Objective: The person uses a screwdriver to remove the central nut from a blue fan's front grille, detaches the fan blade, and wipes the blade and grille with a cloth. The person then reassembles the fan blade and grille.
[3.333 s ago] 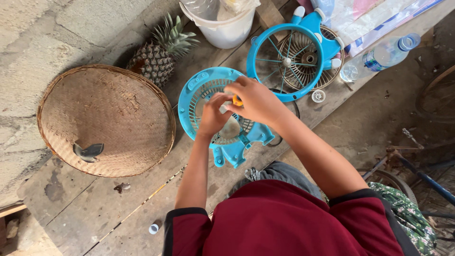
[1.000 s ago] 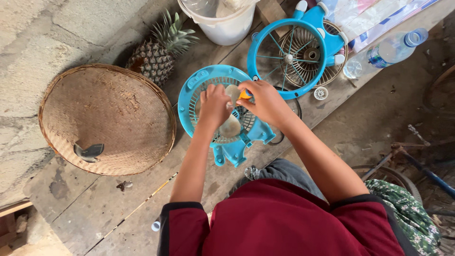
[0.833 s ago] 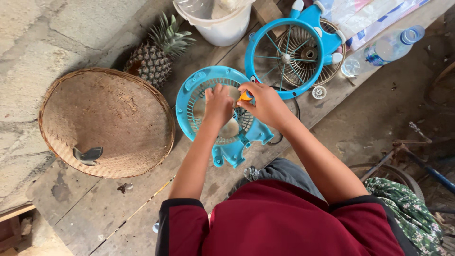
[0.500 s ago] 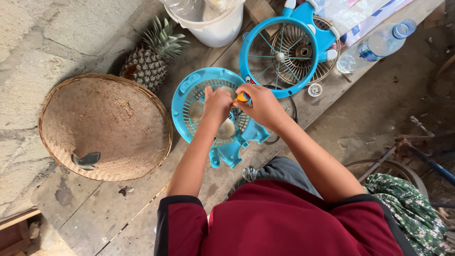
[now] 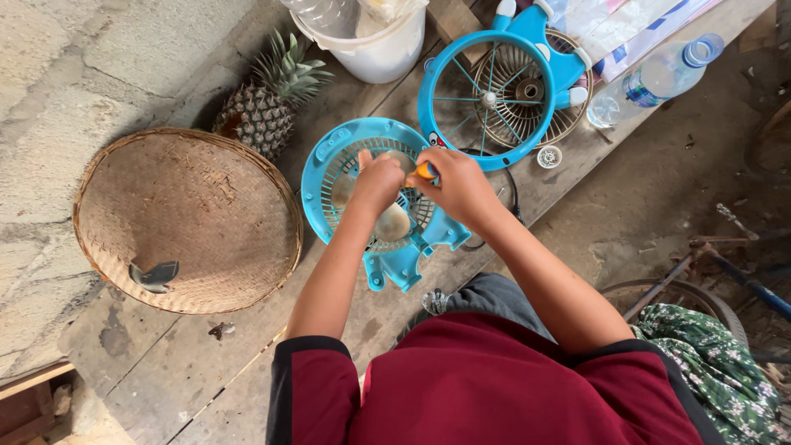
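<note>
Right hand [image 5: 457, 185] pinching orange-handled tool [image 5: 425, 171] at blue fan housing [image 5: 371, 194]; left hand [image 5: 377, 177] clasping it; front grille [image 5: 486, 99] already off; reassembly apparently remains.

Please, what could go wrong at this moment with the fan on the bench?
The right hand presses an orange-handled tool into the blue fan body; it might slip toward the left hand right beside it. The small loose cap lies near the bench edge and could roll off.
</note>
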